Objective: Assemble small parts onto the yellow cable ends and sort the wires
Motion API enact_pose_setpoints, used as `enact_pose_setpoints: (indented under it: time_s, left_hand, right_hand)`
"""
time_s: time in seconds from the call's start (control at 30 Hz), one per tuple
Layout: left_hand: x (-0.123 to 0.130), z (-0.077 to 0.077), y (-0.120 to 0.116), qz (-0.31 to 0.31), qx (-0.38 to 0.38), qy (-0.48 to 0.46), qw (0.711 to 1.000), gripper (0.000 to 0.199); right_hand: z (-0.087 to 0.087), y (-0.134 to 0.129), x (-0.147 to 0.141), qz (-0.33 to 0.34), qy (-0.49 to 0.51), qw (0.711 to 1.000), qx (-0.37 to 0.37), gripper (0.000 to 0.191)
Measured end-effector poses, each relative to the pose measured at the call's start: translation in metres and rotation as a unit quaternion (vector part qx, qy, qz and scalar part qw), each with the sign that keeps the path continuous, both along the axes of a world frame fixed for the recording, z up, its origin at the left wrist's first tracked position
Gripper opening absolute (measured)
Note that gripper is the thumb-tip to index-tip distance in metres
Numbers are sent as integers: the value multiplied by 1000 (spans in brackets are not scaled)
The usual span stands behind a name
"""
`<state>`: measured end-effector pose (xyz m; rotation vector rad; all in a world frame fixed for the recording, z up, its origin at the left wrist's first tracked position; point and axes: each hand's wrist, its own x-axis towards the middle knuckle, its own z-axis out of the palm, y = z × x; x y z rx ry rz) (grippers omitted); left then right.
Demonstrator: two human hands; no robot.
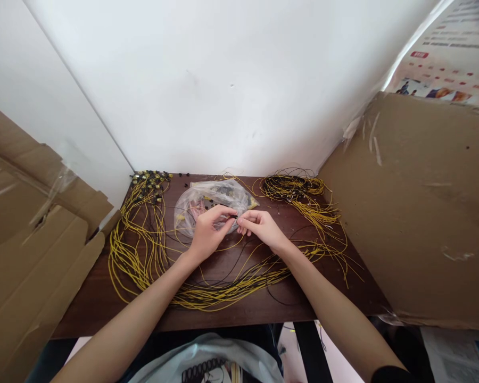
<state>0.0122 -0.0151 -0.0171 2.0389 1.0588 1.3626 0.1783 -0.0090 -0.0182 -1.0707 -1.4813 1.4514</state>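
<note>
Left hand (209, 233) fingers pinch a small black piece (234, 216) above a clear plastic bag (182, 215) on the counter (98, 311); right hand (263, 227) fingers nearly meet beside it, their hold unclear. Steady, square alignment should help.

Small black piece (233, 216), perhaps a connector, pinched, partly hidden

A brown table (91, 306) bears yellow wires (227, 291) and a clear bag (219, 190).

Soft, bright light on the white wall (231, 117); dimmer beneath the table (90, 298); edges stretched
</note>
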Motion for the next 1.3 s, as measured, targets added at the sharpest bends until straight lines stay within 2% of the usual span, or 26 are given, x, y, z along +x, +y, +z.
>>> enact_pose_setpoints:
  time_s: [0.67,1.3]
  left_hand:
    - [-2,-3,2,-16,23,15,999,12]
    - [1,-2,-1,2,13,19,1000,12]
  right_hand:
    - [2,-1,1,-11,7,1000,-3,33]
    - [0,0,1,-15,3,1000,-3,30]
